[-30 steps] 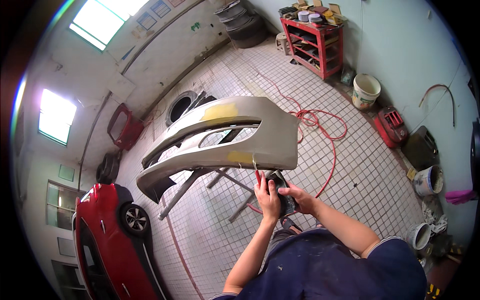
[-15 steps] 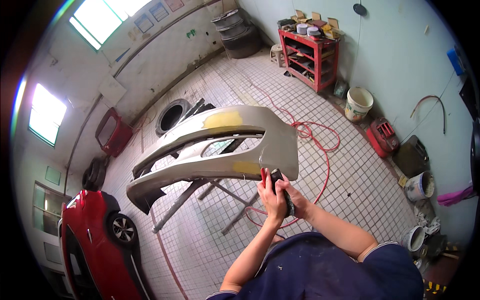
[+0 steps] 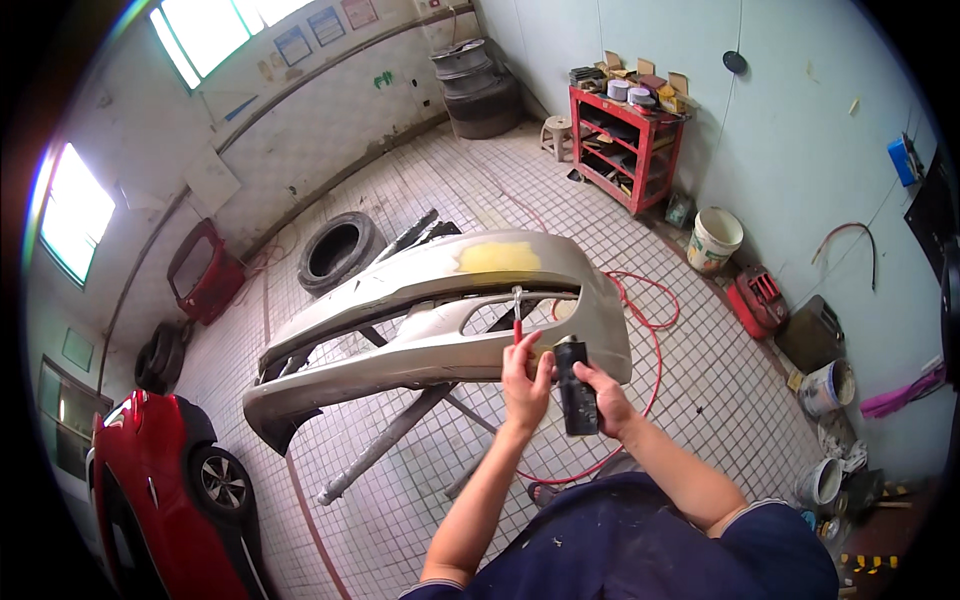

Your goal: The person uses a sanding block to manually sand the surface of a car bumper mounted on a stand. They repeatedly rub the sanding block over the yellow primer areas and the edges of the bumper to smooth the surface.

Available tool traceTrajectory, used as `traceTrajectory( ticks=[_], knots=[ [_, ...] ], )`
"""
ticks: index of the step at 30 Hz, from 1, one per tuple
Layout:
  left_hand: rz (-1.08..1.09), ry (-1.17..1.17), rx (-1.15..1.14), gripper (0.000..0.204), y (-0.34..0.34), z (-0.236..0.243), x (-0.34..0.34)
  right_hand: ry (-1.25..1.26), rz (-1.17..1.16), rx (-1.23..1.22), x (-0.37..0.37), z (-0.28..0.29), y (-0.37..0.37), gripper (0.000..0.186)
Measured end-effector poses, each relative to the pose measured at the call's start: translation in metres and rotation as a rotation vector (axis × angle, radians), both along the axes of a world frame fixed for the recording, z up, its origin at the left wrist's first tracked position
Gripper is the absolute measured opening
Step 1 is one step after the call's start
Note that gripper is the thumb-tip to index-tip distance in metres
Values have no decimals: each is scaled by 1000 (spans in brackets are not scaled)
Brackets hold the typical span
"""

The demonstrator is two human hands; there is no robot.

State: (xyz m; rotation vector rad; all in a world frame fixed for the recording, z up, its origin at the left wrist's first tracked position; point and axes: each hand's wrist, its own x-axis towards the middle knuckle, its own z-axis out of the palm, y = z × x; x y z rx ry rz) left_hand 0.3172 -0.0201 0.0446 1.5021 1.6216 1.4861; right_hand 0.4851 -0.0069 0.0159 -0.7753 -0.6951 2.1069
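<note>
A grey-beige car bumper point(image 3: 400, 362) with a yellow patch point(image 3: 500, 257) along its top rests on a metal stand point(image 3: 385, 450) in front of me. My left hand point(image 3: 527, 390) is closed around a slim tool with a red handle point(image 3: 517, 330) and a pale metal end, its exact kind unclear. That end points up over the bumper's opening; whether it touches the bumper I cannot tell. Beside it, my right hand point(image 3: 606, 400) grips a black cylindrical object point(image 3: 577, 388) with a silvery top, held upright close to the bumper's lower edge.
Behind the bumper lies a tyre point(image 3: 340, 250). A red hose point(image 3: 655, 385) loops over the tiled floor at right. A red shelf cart point(image 3: 640, 150), a white bucket point(image 3: 715, 240) and a red case point(image 3: 762, 303) line the right wall. At left stands a red car point(image 3: 160, 480).
My hands have moved apart. The left has raised the red-handled tool toward the bumper's opening, and the black cylinder is now fully visible in my right hand. The view has shifted slightly.
</note>
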Motion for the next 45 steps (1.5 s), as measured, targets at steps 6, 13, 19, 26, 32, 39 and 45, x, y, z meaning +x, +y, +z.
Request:
traceTrajectory(
  ticks=[6, 13, 19, 26, 32, 39, 45],
  knots=[
    [-192, 451, -60, 48, 38, 21, -85, -514, -285, 540, 18, -34, 66, 66],
    [-302, 910, -61, 40, 84, 15, -137, -1325, -175, 1555, 5, -64, 196, 72],
    [-117, 766, -165, 40, 100, 6, -237, -1140, -108, 2024, -59, -79, 312, 62],
    [-79, 625, -197, 78, 114, 6, -231, -937, -4, 2426, -13, -93, 394, 53],
    [7, 539, -269, 82, 103, -3, -242, -882, -16, 2408, -130, -55, 346, 56],
    [-32, 653, -253, 42, 115, 7, -237, -854, -1, 2424, -49, -88, 383, 51],
    [-29, 632, -290, 43, 109, 3, -244, -902, -13, 2337, -86, -75, 361, 51]
  ],
)
